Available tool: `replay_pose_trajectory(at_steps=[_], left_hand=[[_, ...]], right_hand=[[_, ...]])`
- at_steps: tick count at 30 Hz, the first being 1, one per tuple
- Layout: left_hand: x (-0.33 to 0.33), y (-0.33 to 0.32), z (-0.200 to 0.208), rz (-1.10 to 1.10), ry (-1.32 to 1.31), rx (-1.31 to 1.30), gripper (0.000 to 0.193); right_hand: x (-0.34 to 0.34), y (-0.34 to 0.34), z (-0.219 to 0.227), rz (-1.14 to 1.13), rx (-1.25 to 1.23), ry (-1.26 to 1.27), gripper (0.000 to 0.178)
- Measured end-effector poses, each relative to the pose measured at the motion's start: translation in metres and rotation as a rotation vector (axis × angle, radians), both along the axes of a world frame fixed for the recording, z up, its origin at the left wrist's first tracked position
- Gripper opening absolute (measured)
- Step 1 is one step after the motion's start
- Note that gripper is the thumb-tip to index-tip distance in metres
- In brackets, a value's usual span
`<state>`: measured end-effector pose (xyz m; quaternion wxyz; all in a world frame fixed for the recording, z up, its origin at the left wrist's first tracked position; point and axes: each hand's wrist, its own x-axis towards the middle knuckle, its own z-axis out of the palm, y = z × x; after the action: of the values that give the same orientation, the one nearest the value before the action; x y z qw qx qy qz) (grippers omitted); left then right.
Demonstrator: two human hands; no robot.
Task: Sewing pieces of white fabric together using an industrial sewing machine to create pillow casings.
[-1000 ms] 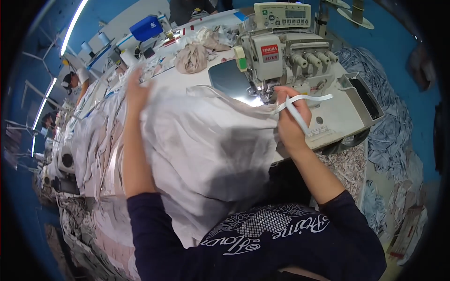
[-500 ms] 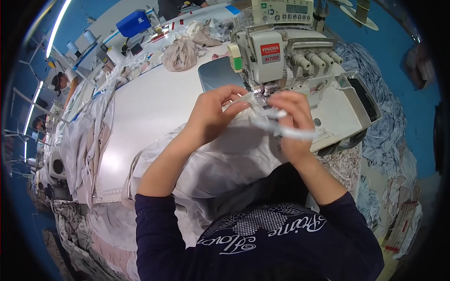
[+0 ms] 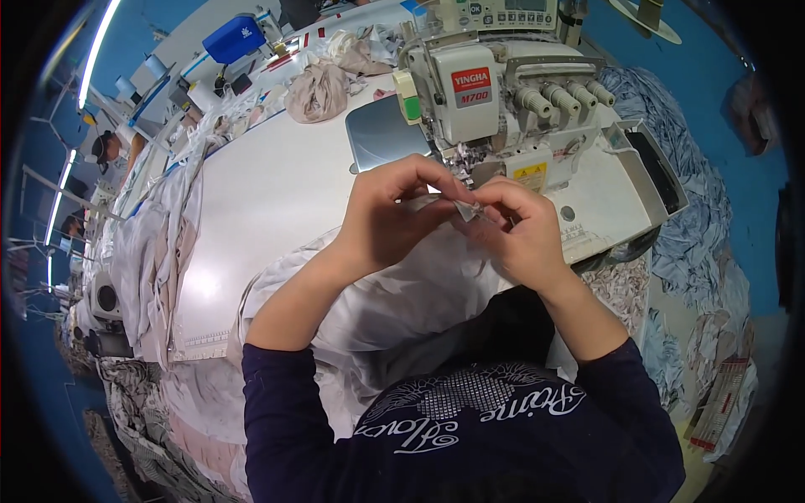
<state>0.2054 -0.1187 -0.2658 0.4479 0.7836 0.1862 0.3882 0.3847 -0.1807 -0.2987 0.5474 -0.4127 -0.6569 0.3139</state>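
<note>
A large white cloth (image 3: 402, 293) drapes from the table edge over my lap. Just in front of the needle area of a white overlock sewing machine (image 3: 457, 126), both hands meet at a small bunched edge of white fabric (image 3: 467, 210). My left hand (image 3: 390, 210) pinches this edge between thumb and fingers from the left. From the right, the fingertips of my right hand (image 3: 528, 230) close on the same spot. The fingers partly hide what lies between them, and the fabric there seems raised off the table.
Left of the machine lies a grey-blue plate (image 3: 386, 134) on the white table (image 3: 260, 201). A beige cloth bundle (image 3: 317, 92) sits behind it. Draped fabric (image 3: 159, 243) hangs along the left edge. Blue-grey cloth heaps (image 3: 688, 193) lie at right, near a box-like tray (image 3: 650, 172).
My right hand has come down and inward to meet the left at the fabric edge. The blurred white strip by my right hand no longer shows. The view has shifted slightly.
</note>
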Motion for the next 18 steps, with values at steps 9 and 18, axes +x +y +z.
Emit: replay_pose_trajectory(at_steps=[9, 18], left_hand=[[0.004, 0.004, -0.015, -0.075, -0.320, -0.362, 0.026], [-0.002, 0.002, -0.006, 0.130, 0.072, 0.104, 0.033]], right_hand=[[-0.005, -0.003, -0.009, 0.070, -0.140, 0.328, 0.015], [0.004, 0.002, -0.008, 0.167, 0.004, 0.322, 0.013]])
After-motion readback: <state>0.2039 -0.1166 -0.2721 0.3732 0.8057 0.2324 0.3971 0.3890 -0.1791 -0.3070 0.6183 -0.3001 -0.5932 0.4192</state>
